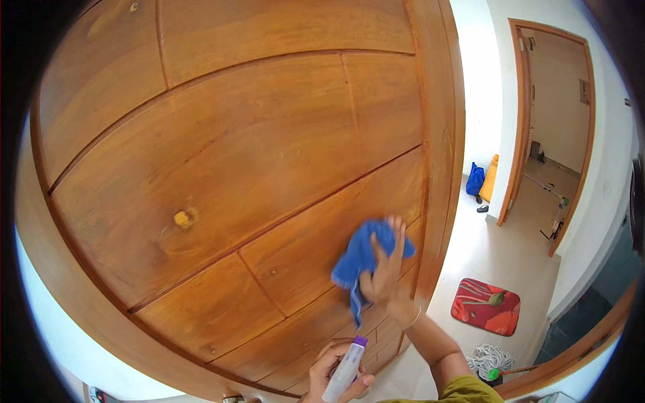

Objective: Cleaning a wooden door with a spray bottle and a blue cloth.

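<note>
A large panelled wooden door (262, 166) fills most of the view, with grooves between its panels. My right hand (385, 282) presses a blue cloth (359, 254) against the lower right panels, the fingers spread over it. One corner of the cloth hangs down below the palm. Lower down, at the bottom edge, my left hand (318, 375) grips a translucent plastic bottle (344, 372) with a purple top (360, 341), apart from the door surface as far as I can tell. The lower end of the bottle is cut off by the frame.
A red floral floor mat (486, 307) lies on the tiles to the right. Nearer is a string mop head (491, 360) with a green fitting. Beyond stands an open doorway (557, 131). A blue bag (475, 179) rests by the far wall. Metal door hardware (233, 399) shows at the bottom.
</note>
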Tool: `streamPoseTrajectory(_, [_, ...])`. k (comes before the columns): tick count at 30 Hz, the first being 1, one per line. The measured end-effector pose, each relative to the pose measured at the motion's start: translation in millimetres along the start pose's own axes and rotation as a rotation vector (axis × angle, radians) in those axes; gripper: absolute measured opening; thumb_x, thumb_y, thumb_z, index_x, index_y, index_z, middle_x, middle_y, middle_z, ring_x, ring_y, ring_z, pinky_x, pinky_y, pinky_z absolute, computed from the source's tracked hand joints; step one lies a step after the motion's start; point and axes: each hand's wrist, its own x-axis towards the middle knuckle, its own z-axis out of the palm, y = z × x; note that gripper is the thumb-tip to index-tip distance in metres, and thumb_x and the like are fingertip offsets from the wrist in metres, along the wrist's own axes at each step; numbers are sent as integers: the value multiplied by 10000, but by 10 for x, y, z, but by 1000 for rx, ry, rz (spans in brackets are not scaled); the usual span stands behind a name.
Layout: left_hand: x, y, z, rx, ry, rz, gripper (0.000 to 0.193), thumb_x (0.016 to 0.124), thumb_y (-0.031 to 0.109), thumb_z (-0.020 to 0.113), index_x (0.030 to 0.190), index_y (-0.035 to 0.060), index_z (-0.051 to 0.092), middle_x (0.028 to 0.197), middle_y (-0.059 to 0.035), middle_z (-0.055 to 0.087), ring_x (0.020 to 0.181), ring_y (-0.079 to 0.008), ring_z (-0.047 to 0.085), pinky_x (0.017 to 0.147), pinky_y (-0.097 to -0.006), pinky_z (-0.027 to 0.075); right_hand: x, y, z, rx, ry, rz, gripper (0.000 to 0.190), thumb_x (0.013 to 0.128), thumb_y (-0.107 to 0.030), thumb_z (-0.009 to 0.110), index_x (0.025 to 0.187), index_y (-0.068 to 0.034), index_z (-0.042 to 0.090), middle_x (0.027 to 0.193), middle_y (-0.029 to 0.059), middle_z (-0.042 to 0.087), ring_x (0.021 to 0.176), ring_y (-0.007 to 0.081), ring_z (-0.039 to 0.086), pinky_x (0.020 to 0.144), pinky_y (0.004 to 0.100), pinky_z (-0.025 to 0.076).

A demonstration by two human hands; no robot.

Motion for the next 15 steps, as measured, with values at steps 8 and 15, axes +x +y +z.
streamPoseTrajectory(8, [-238, 512, -522, -334, -111, 184, 546, 790, 55, 832, 1251, -41, 556, 1123, -129, 582, 781, -131, 625, 701, -263, 503, 2078, -803, 106, -28, 201, -15, 540, 991, -266, 544, 1469, -29, 457, 1540, 304, 346, 1478, 445, 258, 1192, 588, 175])
streamPoseTrajectory(15, [-962, 729, -1272, -406, -225, 225, 566, 764, 31, 851, 1248, -44, 568, 1229, -173, 578, 833, -142, 632, 708, -271, 523, 1077, -1991, 386, -57, 154, -43, 574, 932, -259, 595, 1449, -36, 484, 1554, 301, 333, 1481, 446, 256, 1197, 579, 179])
